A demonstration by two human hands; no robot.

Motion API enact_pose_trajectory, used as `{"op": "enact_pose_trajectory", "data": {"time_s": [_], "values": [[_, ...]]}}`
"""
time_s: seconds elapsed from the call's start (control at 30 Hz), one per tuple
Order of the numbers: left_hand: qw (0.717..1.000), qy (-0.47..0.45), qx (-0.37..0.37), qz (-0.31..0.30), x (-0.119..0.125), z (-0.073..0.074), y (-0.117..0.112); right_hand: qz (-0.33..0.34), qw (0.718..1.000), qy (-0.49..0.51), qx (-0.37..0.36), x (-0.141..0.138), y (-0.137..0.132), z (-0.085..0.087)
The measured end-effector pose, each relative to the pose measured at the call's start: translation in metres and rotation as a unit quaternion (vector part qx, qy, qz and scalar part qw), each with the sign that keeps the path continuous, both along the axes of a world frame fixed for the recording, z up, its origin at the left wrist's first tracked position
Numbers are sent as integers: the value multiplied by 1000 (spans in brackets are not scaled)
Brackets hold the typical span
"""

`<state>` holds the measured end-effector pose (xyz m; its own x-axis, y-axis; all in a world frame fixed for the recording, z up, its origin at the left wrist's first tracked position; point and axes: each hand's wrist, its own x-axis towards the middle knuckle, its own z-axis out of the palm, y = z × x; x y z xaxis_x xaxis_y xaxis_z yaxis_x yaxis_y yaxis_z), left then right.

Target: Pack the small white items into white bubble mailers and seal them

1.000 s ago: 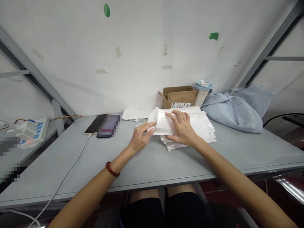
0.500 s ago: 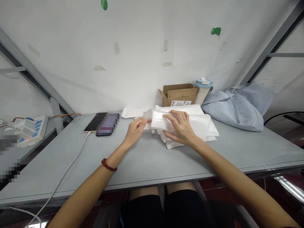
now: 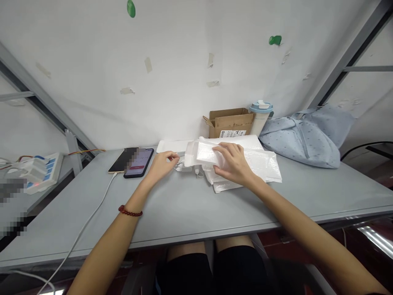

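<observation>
Right hand (image 3: 231, 164) in charge, fingers spread over the top, thumb at the near edge, gripping a small white mailer (image 3: 206, 154) whose left end sticks out free above the table. Left hand (image 3: 161, 166) is off the mailer, fingers curled, thumb close to the index; whether anything is pinched there, I cannot tell.

Nearest of all, the legs (image 3: 184, 266) sit under the table (image 3: 190, 209), its front edge running right across the view. Plenty of grey surface shows between the forearms, and more on the right from the bag down to that edge. A red bracelet (image 3: 130, 212) circles the left wrist, a white cable (image 3: 92, 215) slanting past on the outside.

Under the right hand lies a loose pile (image 3: 267, 168) of white mailers, corners fanned out to the right. Tight quarters on the other side: white chargers (image 3: 183, 167) sit just right of the left hand, a lit phone (image 3: 141, 159) just left, red bar on its screen, part pixelated. A second phone (image 3: 118, 163) overlaps the first.

Up against the wall (image 3: 172, 73), an open brown box (image 3: 236, 121) wears a white label (image 3: 232, 133), black print too small to read. Blue-lidded cup (image 3: 259, 121) right beside it, pale blue bag (image 3: 299, 141) slumped next along.
</observation>
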<state>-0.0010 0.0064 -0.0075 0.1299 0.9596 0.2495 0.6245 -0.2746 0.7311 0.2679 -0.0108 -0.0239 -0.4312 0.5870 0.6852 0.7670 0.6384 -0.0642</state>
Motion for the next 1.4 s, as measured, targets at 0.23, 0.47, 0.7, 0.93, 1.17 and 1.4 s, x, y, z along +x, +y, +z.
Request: {"op": "enact_pose_trajectory", "data": {"time_s": [0.23, 0.47, 0.7, 0.93, 1.17, 1.4], "values": [[976, 198, -53, -71, -5, -11, 1, 15, 999, 43, -26, 5, 3, 3], [977, 104, -144, -121, -15, 18, -7, 10, 998, 50, -40, 4, 6, 1], [994, -61, -76, -39, -25, 44, -20, 8, 998, 46, -41, 2, 4, 1], [990, -45, 115, -70, 9, 9, -15, 23, 999, 22, -40, 1, 4, -1], [974, -100, 154, -132, 26, 6, -27, 27, 997, 29, -60, 1, 3, 2], [996, 53, 65, 30, 3, 7, -10, 19, 997, 45, -64, 2, 3, 2]]}}
